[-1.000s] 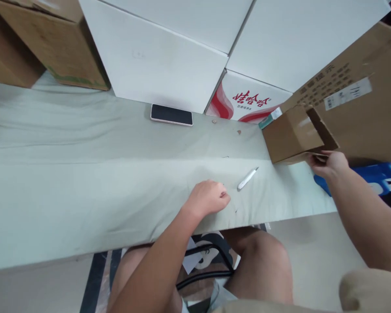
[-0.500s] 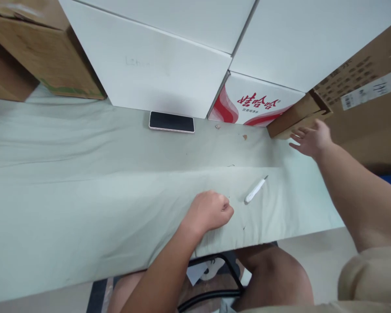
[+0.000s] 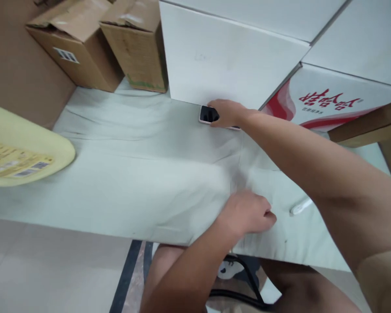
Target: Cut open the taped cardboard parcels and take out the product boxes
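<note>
My right hand [image 3: 228,114] reaches across the cloth-covered table and grips a smartphone [image 3: 207,114] by its long edges, fingers over the far side and thumb at the near side. The phone lies flat with its dark screen up, against the foot of a white box; its right part is mostly under the hand. My left hand [image 3: 251,213] is closed in a fist on the cloth near the front edge, somewhat blurred, with nothing visible in it. To its right lies a white-handled craft knife [image 3: 300,207], its blade end hidden behind my right forearm.
White boxes [image 3: 234,56] are stacked along the back, beside a red-and-white printed box [image 3: 332,98]. Cardboard boxes [image 3: 138,54] stand at the back left. A pale yellow bottle [image 3: 35,154] is at the left. The table's front edge runs above my knees.
My right hand has moved left from beside the cardboard box at the right and taken hold of the smartphone. The view has turned left, bringing the yellow bottle in. My left fist remains closed.
</note>
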